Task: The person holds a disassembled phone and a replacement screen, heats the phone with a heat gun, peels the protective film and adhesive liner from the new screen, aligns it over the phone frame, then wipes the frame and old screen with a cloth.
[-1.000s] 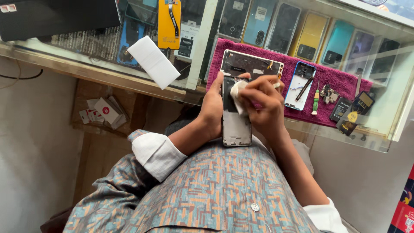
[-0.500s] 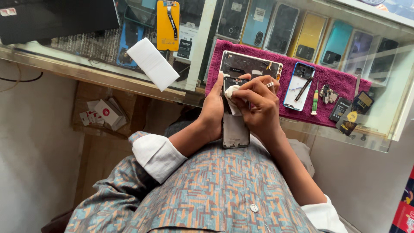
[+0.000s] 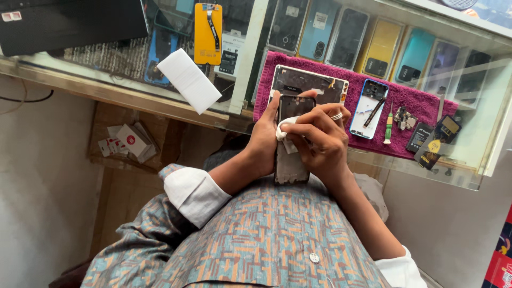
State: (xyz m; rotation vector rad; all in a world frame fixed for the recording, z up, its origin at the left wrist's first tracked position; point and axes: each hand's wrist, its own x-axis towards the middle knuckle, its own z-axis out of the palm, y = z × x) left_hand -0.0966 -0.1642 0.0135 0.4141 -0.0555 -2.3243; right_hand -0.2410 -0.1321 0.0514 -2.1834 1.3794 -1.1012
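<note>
My left hand [image 3: 265, 140] grips a dark phone panel [image 3: 291, 165] by its left edge and holds it upright above my lap. My right hand [image 3: 320, 137], with a ring on one finger, presses a small white cloth [image 3: 283, 127] against the panel's upper face. Just behind the hands, an opened phone frame [image 3: 309, 82] lies on a magenta towel [image 3: 416, 109] on the glass counter. To its right on the towel rest a blue-edged phone back [image 3: 368, 109] with black tweezers across it and a green-handled screwdriver [image 3: 389, 128].
The glass counter [image 3: 240, 80] holds several phone covers inside. A white box [image 3: 189, 80] and a yellow part card [image 3: 208, 33] lie on its left. A black device [image 3: 69, 24] sits far left. Small chips and a battery [image 3: 438, 136] lie at the towel's right end.
My right hand has moved the white cloth slightly across the panel's upper part, and the panel has shifted a little in my left hand's grip.
</note>
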